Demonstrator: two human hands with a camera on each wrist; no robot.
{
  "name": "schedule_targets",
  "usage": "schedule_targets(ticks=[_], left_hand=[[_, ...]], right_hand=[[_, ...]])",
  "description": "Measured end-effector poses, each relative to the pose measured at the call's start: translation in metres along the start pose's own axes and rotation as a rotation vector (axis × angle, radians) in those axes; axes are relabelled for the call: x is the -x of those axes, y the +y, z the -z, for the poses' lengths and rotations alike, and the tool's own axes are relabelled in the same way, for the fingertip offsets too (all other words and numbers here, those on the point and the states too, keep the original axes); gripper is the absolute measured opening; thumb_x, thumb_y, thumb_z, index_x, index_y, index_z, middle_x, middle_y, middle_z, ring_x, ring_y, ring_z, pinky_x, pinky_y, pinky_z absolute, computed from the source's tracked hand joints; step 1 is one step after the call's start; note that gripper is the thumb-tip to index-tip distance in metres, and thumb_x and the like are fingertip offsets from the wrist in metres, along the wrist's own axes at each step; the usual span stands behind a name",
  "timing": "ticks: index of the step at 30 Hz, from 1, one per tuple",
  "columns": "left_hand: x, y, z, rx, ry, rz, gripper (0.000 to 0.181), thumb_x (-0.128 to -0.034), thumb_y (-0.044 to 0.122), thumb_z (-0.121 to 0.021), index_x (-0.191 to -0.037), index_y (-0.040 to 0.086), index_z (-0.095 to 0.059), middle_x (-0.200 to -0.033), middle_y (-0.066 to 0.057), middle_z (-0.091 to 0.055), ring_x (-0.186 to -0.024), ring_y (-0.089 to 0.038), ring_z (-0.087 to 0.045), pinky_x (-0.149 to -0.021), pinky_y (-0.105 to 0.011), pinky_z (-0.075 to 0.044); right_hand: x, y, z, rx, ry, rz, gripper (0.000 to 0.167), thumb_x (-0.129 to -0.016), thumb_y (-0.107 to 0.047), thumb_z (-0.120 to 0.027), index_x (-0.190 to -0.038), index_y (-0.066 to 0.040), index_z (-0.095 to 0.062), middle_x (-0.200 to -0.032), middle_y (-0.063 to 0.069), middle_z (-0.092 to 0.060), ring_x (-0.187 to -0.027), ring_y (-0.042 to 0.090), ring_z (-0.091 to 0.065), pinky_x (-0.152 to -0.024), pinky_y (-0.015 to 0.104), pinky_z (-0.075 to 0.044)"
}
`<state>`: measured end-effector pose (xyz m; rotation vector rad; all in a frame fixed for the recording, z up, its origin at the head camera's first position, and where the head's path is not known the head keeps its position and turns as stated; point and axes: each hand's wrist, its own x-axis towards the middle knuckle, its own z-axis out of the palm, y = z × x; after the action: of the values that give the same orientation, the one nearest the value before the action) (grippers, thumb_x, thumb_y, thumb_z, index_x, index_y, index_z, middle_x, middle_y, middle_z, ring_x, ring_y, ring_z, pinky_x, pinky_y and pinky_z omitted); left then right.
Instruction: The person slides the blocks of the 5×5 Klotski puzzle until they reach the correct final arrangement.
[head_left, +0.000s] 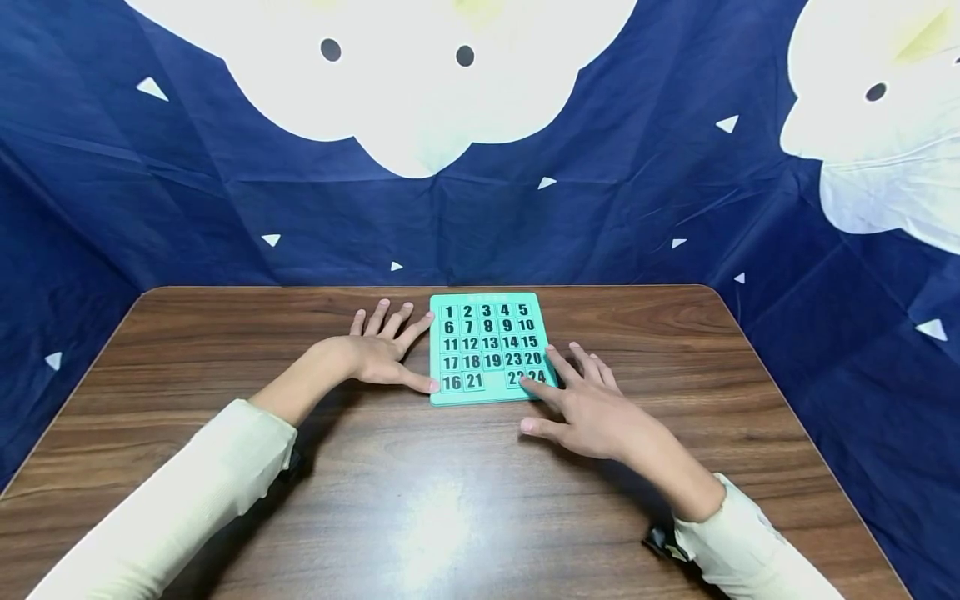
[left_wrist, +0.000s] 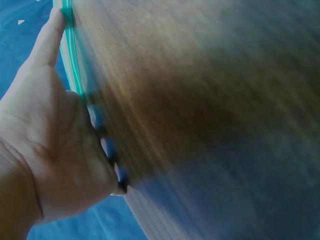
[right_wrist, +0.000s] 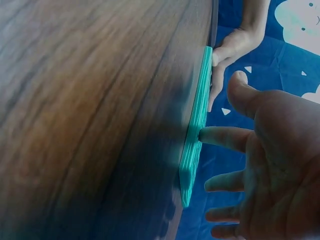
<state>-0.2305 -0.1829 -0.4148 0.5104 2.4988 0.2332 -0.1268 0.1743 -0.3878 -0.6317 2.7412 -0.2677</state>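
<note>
A turquoise sliding number puzzle (head_left: 489, 393) lies flat on the table in the head view, its numbered tiles facing up. The bottom row reads 16, 21, a gap, then 22 and 24, partly covered by a fingertip. My left hand (head_left: 375, 354) spreads along the puzzle's left edge, thumb at the lower corner and index finger higher up. With its index fingertip, my right hand (head_left: 592, 408) touches the 22 tile; the other fingers are extended over the right side. In the right wrist view that index finger (right_wrist: 225, 137) meets the puzzle's top (right_wrist: 192, 150).
The brown wooden table (head_left: 420, 467) reaches back to a dark blue cloth (head_left: 360, 221) with white cloud shapes. A bright glare patch shows on the table's near part. Both wrists carry dark straps by the pale sleeves (head_left: 195, 483).
</note>
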Motion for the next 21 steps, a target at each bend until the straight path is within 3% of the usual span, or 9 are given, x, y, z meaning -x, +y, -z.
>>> schedule_targets(ticks=[8,17,21], left_hand=[[0.001,0.000,0.002,-0.001,-0.006,-0.001,0.136,-0.0886,0.097,-0.063,-0.181,0.035,0.015,-0.190,-0.010,0.024,-0.172,-0.046,0.033,-0.135,-0.075,0.021],[0.001,0.000,0.002,-0.002,0.001,-0.001,0.136,-0.0883,0.097,-0.063,-0.181,0.035,0.015,-0.190,-0.010,0.024,-0.172,-0.046,0.033,-0.135,-0.076,0.021],[0.002,0.000,0.002,0.002,0.004,-0.004,0.136,-0.0883,0.097,-0.063,-0.182,0.035,0.014,-0.190,-0.010,0.024,-0.172,-0.046,0.033,-0.134,-0.076,0.022]], right_hand=[[-0.004,-0.008,0.002,-0.019,-0.038,0.029,0.076,-0.109,-0.068,-0.062,-0.172,-0.025,-0.052,-0.188,0.024,-0.018,-0.175,0.057,-0.007,-0.136,0.082,-0.014],[-0.011,-0.009,0.002,-0.075,-0.063,0.071,0.071,-0.111,-0.067,-0.059,-0.174,-0.038,-0.046,-0.190,0.021,-0.011,-0.175,0.056,-0.001,-0.136,0.083,-0.008],[-0.006,0.001,0.007,-0.052,-0.015,0.028,0.074,-0.110,-0.068,-0.060,-0.172,-0.028,-0.051,-0.190,0.021,-0.014,-0.175,0.056,-0.005,-0.137,0.082,-0.009]])
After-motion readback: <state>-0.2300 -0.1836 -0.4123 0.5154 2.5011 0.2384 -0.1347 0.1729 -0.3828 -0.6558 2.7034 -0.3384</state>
